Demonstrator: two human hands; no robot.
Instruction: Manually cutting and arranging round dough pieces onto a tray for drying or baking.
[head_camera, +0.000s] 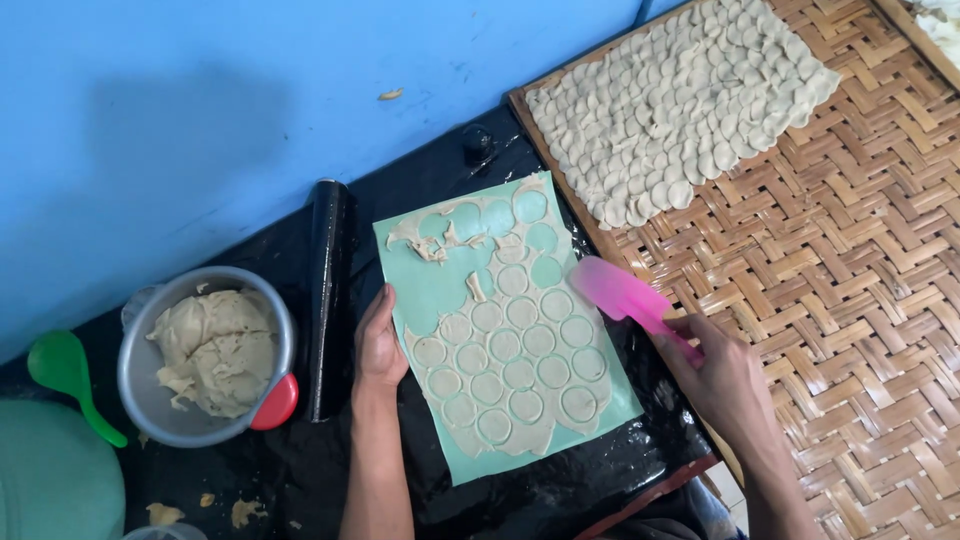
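Observation:
A green mat (425, 290) lies on a black surface, covered with a thin dough sheet (510, 350) cut into several circles. My left hand (378, 340) rests flat on the mat's left edge. My right hand (725, 385) grips the handle of a pink spatula (615, 290), whose blade sits at the mat's right edge, next to the cut circles. Torn dough scraps (430, 240) lie near the mat's top.
A woven bamboo tray (860, 250) on the right holds several rows of dough rounds (680, 100). A black rolling pin (328, 295) lies left of the mat. A metal bowl of dough (210, 350), a green spoon (65, 375) and a blue wall (200, 100) are on the left.

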